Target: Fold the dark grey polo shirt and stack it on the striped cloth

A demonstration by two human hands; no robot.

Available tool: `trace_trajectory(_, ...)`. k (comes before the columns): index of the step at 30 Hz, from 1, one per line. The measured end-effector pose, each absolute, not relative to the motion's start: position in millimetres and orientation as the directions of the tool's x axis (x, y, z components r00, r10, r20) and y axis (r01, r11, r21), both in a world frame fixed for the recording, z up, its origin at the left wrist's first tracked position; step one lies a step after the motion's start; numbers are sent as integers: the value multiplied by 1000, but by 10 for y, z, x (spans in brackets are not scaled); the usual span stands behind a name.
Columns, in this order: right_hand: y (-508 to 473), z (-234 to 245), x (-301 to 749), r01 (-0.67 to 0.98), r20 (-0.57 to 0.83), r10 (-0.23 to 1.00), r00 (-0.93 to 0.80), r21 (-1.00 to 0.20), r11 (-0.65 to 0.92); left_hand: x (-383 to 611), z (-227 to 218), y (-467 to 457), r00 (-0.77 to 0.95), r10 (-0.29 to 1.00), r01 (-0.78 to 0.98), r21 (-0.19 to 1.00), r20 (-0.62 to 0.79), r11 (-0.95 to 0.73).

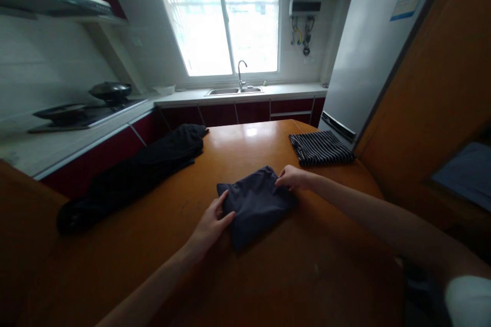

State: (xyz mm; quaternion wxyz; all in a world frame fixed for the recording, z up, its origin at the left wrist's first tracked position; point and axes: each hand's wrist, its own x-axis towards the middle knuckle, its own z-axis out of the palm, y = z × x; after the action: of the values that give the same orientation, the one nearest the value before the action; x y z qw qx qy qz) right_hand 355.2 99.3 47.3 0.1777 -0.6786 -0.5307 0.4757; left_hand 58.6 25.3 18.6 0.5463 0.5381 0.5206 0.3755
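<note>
A folded dark blue garment point(255, 204) lies in the middle of the orange wooden table point(307, 265). My left hand point(211, 222) rests at the garment's left edge with fingers stretched flat along the cloth. At the garment's far right corner, my right hand point(291, 178) has its fingers curled and pinching the fabric.
A folded striped cloth point(320, 147) sits at the table's far right, next to the white fridge point(368, 56). A long black garment point(134, 173) sprawls over the table's left side. Behind are a counter with a stove and wok point(109, 91), a sink point(233, 91) and a window.
</note>
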Motion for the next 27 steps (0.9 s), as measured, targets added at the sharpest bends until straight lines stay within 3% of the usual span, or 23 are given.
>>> trace_trajectory(9, 1052, 515, 3601, 448, -632, 775, 6, -691, -567, 603, 237, 101, 223, 933, 32, 959, -283, 283)
trace_trajectory(14, 1076, 396, 3577, 327, -682, 724, -106, -711, -622, 600, 162, 74, 257, 937, -31, 967, -235, 251)
trace_trajectory(20, 1044, 310, 3517, 360, -550, 827, -114, -799, -481, 634, 129, 92, 206, 960, -34, 979, -192, 203)
trace_trajectory(27, 855, 369, 3548, 22, -453, 855, -251, -886, -463, 672, 257, 74, 228, 950, -150, 957, -211, 249)
